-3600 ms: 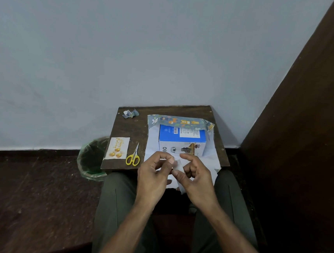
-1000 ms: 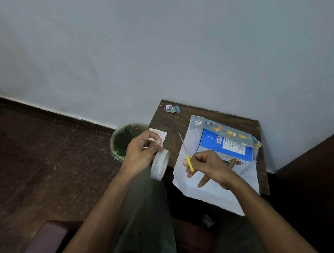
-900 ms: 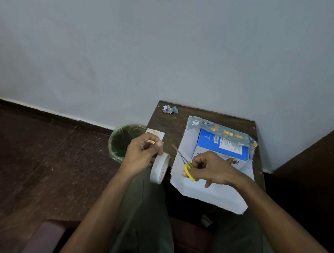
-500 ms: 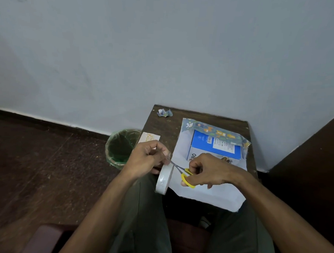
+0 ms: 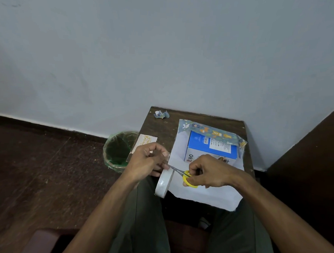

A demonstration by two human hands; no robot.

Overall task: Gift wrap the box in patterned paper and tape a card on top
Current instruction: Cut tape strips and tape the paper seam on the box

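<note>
A blue and white box [image 5: 212, 149] lies on patterned wrapping paper [image 5: 207, 193] spread white side up on a small dark table [image 5: 162, 128]; the paper's far edge is folded against the box. My left hand [image 5: 148, 160] pinches a pulled strip of clear tape, and the tape roll [image 5: 164, 181] hangs just below it. My right hand [image 5: 208, 172] grips yellow-handled scissors [image 5: 187, 177], whose blades point left at the tape strip. A greeting card [image 5: 144, 144] lies at the table's left edge, partly hidden by my left hand.
A crumpled scrap of paper [image 5: 161, 114] sits at the table's far left corner. A green-lined bin [image 5: 119, 149] stands on the floor left of the table. A wall runs behind and a dark panel stands to the right. My knees are under the table's near edge.
My right hand has brought the scissors leftward until the blades meet the tape strip held by my left hand. The roll now hangs lower.
</note>
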